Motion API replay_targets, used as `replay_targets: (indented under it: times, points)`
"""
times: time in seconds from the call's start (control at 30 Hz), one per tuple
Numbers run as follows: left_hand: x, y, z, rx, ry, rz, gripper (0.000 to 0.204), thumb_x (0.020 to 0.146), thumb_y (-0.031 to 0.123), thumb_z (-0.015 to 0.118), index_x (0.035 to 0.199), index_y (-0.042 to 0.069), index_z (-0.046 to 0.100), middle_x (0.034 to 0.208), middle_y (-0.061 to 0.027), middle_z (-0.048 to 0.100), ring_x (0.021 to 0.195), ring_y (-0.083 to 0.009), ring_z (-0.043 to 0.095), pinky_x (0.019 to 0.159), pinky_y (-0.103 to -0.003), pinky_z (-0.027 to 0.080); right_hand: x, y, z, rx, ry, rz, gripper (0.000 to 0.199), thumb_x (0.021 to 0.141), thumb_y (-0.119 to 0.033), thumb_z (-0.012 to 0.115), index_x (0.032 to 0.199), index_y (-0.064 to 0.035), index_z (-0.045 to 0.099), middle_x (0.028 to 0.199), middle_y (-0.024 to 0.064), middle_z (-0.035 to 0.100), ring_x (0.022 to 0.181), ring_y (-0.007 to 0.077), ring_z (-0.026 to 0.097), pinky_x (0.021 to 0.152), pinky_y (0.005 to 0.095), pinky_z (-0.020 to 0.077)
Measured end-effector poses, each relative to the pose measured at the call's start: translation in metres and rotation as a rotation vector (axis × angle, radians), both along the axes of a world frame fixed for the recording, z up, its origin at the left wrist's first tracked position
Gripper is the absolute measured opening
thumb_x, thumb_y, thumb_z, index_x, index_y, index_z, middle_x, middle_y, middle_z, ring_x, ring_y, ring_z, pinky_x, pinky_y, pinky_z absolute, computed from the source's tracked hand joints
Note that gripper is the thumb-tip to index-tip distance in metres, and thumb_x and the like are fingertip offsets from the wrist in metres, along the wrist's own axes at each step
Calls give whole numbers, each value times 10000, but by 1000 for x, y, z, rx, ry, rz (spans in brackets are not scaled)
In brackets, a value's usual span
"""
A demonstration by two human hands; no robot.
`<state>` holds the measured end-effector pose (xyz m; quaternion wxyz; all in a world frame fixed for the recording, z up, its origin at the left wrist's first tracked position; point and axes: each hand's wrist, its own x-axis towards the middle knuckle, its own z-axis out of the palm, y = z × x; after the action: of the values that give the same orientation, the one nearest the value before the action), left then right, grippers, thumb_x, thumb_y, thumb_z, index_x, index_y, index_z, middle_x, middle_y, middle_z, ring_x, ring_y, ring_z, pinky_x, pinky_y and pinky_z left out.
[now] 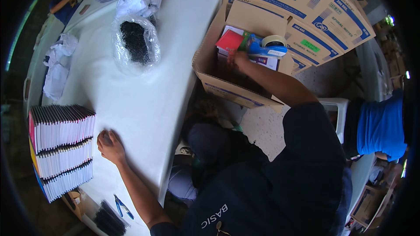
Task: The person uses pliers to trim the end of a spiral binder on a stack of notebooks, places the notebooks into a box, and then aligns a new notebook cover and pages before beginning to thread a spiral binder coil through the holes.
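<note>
My right hand (238, 60) reaches into an open carton (210, 54) at the right of the table. It is next to a red-covered notebook (230, 40) and a blue tape dispenser (267, 51) with a roll of tape (274, 41). Its fingers are blurred, and whether they grip anything cannot be made out. My left hand (111, 147) rests on the white table with loosely curled fingers, a gap between them and nothing visible inside. Just left of it stand stacks of notebooks (65, 124) with dark bound edges.
A clear plastic bag of black spiral coils (134, 41) lies farther back. Blue-handled pliers (124, 206) and more black coils (107, 220) are near the front. Closed cartons (302, 17) are piled behind the open one. One person (65, 0) is at the far left, another in blue (379, 124) at right.
</note>
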<state>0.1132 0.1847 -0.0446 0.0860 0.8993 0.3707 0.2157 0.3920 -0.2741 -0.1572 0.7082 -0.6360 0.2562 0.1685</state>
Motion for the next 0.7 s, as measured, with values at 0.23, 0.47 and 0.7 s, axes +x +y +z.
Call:
replay_targets:
  times: [0.23, 0.47, 0.7]
  points:
    - [1, -1, 0, -1, -19, -2, 381, 853, 364, 558, 1134, 107, 574, 1204, -71, 542, 1127, -285, 484, 955, -439, 350, 23, -8, -11, -69, 34, -132, 438, 884, -509, 502, 810, -83, 570, 652, 36, 594, 480, 149, 552, 408, 265, 427]
    - [-3, 1, 1, 15, 2, 14, 367, 856, 355, 553, 1131, 112, 576, 1199, -71, 546, 1127, -287, 484, 945, -445, 359, -14, 32, 14, 282, 415, -217, 821, 833, -717, 338, 1284, -38, 435, 1160, 197, 551, 958, 319, 593, 768, 473, 511]
    - [-1, 3, -1, 27, 16, -7, 366, 858, 359, 553, 1126, 112, 581, 1173, -68, 564, 1108, -283, 502, 929, -446, 382, 22, 69, 14, 640, 141, -484, 1071, 684, -816, 450, 1464, -174, 95, 1507, 113, 174, 1365, 345, 201, 1029, 670, 100]
